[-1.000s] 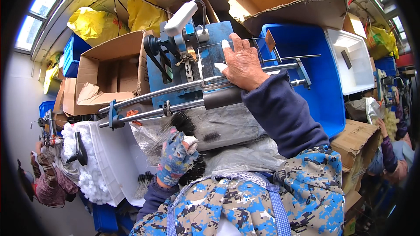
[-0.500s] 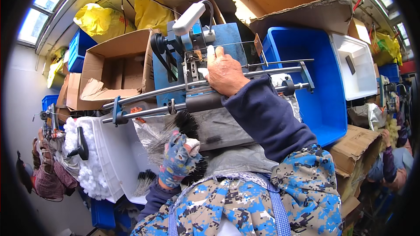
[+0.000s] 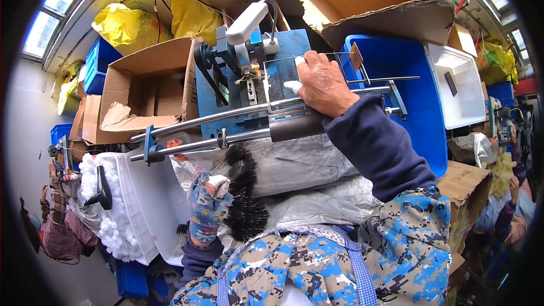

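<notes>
My right hand (image 3: 326, 84), with white wraps on its fingers, is closed on the sliding carriage (image 3: 294, 126) of a small blue bench machine (image 3: 294, 45). That carriage rides on two long steel rods (image 3: 243, 136). In a blue patterned glove, my left hand (image 3: 208, 204) is low in front of the machine with its fingers curled together. What they hold, if anything, is hidden. Black-bristled brushes (image 3: 246, 215) with thin wire stems lie just right of the glove, on silvery sheeting (image 3: 294, 161) over my lap area.
An open cardboard box (image 3: 147, 88) stands left of the machine, a large blue bin (image 3: 419, 136) right of it. A white tub (image 3: 164, 204) sits left, near white fluffy pieces (image 3: 116, 226). A larger carton (image 3: 385, 17) is behind. Other people work at both sides.
My right hand has slid right, and the carriage and its thin wire frame have moved right with it. My left hand has shifted left, off the black bristles, uncovering more of them.
</notes>
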Demonstrator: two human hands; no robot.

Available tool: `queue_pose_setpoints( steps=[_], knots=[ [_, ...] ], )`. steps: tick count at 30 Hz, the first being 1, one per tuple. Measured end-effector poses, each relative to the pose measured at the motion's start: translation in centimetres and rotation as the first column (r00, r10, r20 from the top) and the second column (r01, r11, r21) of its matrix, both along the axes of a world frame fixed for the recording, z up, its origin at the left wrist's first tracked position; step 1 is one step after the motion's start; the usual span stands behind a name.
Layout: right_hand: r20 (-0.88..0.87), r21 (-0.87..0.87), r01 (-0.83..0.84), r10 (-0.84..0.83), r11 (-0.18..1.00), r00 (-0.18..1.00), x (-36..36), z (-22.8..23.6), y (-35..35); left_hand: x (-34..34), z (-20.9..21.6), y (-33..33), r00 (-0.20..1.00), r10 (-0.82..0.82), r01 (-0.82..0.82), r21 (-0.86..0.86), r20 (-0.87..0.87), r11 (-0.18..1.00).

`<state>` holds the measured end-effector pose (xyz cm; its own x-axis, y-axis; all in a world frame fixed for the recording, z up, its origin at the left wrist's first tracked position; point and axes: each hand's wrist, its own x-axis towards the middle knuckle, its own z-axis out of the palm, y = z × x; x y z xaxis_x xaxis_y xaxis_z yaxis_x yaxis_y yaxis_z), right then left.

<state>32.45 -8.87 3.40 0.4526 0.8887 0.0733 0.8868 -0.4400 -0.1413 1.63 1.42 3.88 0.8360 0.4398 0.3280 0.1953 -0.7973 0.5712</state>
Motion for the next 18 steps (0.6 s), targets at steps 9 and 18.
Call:
queue_pose_setpoints(
  steps=[9,18],
  knots=[
    [0.166,-0.168,0.046,-0.017,0.985,0.986,3.6,0.1,0.0,1.5,1.4,-0.5,0.995,0.022,-0.024,0.022,0.094,0.999],
    [-0.489,0.503,-0.216,0.481,0.837,0.728,-8.1,4.0,-6.4,0.7,1.3,-0.5,0.981,0.19,-0.134,-0.597,0.031,0.791]
  ],
)
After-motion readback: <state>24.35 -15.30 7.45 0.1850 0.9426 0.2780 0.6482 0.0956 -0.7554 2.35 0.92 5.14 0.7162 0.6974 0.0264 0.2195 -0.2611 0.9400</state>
